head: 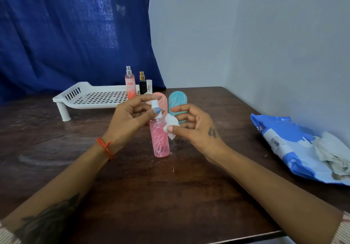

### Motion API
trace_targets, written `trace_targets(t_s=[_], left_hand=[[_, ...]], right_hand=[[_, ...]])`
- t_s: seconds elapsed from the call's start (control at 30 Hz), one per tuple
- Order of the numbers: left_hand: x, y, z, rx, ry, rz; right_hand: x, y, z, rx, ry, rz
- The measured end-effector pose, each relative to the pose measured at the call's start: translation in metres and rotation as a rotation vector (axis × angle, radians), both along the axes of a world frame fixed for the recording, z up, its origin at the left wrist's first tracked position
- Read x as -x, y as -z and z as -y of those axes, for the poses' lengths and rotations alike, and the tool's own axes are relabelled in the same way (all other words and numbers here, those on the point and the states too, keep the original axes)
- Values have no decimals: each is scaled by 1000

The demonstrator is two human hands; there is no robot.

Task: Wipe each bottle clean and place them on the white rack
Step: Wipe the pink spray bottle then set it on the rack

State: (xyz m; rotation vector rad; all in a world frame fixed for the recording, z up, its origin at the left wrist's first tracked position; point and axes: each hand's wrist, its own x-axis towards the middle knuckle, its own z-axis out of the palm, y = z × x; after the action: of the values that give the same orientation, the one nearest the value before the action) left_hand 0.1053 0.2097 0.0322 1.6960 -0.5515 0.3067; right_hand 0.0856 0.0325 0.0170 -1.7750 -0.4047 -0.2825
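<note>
A pink spray bottle (161, 141) with a white nozzle stands upright on the table's middle. My left hand (128, 119) pinches its white neck at the top. My right hand (193, 128) holds a small white wipe (171, 125) against the bottle's upper right side. Behind my hands stand a second pink bottle (164, 101) and a teal bottle (177, 100), both partly hidden. The white rack (91, 97) sits at the back left, with an orange-pink perfume bottle (130, 86) and a black bottle (143, 84) on its right end.
A blue pack of wet wipes (287, 145) lies at the right by the wall, with crumpled used wipes (333, 154) on it. A blue curtain hangs behind the rack. The dark wooden table (151, 196) ends near me at the bottom right.
</note>
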Motion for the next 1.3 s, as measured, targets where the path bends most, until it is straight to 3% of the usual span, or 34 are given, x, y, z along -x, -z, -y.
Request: trace_targets(t_s=[0.1, 0.3, 0.57, 0.83, 1.1, 1.3], left_hand=[[0, 0, -1, 2, -8, 1], [1, 0, 0, -5, 9, 3], [0, 0, -1, -22, 6, 6], [0, 0, -1, -34, -1, 13], [0, 1, 0, -27, 6, 16], [-3, 4, -3, -68, -1, 30]], right_hand=[[-2, 5, -1, 131, 51, 83], [-1, 8, -3, 175, 97, 439], [-3, 13, -3, 156, 140, 349], [-5, 14, -3, 249, 103, 585], [-6, 15, -4, 267, 196, 664], [-5, 17, -2, 334, 82, 676]])
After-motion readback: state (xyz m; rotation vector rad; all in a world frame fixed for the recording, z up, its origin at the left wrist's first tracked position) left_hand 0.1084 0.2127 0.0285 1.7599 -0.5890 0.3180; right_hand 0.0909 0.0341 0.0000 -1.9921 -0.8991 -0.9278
